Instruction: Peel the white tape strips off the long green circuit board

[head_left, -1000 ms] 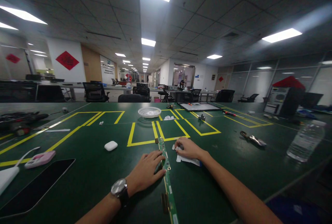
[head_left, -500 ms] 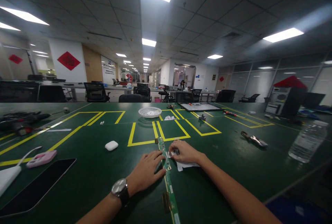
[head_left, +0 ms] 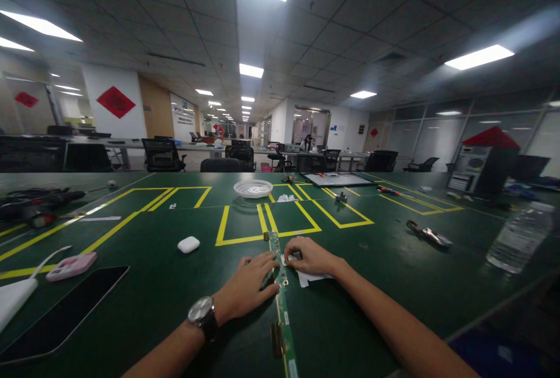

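Note:
A long, narrow green circuit board lies lengthwise on the green table, with brown flex tabs along its left edge. My left hand, wearing a watch, rests with fingers spread and fingertips and thumb against the board's left edge. On the other side, my right hand is closed in a pinch beside the board's upper part. A small whitish piece shows at those fingertips, too hidden to name. From under the right hand sticks out a piece of white paper or cloth.
Around the hands are a white earbud case, a phone, a pink object and a white basket. To the right lie a metal tool, a screwdriver and a water bottle. Far off, a person sits.
The right hand's fingers have turned slightly, and less of the piece at their tips shows. The left hand stays nearly in place on the board.

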`<state>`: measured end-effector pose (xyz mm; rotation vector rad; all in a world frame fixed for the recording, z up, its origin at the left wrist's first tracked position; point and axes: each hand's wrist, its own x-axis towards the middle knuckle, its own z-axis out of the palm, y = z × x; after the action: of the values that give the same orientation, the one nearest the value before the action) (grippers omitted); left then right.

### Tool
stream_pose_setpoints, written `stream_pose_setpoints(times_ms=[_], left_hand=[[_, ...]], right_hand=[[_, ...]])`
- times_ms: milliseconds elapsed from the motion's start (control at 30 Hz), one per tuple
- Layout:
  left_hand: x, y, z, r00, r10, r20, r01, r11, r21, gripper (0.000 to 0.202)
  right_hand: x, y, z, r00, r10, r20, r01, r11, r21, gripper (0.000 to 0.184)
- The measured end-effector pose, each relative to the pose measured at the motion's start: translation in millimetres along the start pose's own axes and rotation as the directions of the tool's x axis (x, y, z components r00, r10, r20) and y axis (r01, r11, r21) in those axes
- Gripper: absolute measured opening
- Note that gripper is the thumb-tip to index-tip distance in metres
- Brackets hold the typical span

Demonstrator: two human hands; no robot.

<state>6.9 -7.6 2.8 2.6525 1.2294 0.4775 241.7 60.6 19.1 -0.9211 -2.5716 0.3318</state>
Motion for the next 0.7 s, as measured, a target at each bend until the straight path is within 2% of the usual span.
stream_pose_setpoints(times_ms=[133, 300, 533, 700], left_hand=[[2, -6, -2.9, 0.998, 0.028, 0.05, -0.027, 0.999, -0.019, 0.044], [3, -12, -1.9, 0.997, 0.05, 0.059, -0.049, 0.998, -0.031, 0.045], [2, -7, -3.8, 0.997, 0.044, 0.059, -0.042, 0.998, -0.038, 0.044], [1, -3, -6.6, 0.999, 0.017, 0.029, -0.014, 0.996, -0.086, 0.04]], right_hand=[[0, 5, 2, 1.0, 0.007, -0.01, -0.006, 0.999, 0.031, 0.012], [0, 6, 1, 1.0, 0.007, -0.009, -0.007, 0.999, 0.038, 0.01], [-1, 5, 2, 1.0, 0.014, -0.026, -0.013, 0.999, 0.037, 0.01], [0, 0, -1, 0.995, -0.073, -0.063, 0.079, 0.991, 0.105, 0.013]])
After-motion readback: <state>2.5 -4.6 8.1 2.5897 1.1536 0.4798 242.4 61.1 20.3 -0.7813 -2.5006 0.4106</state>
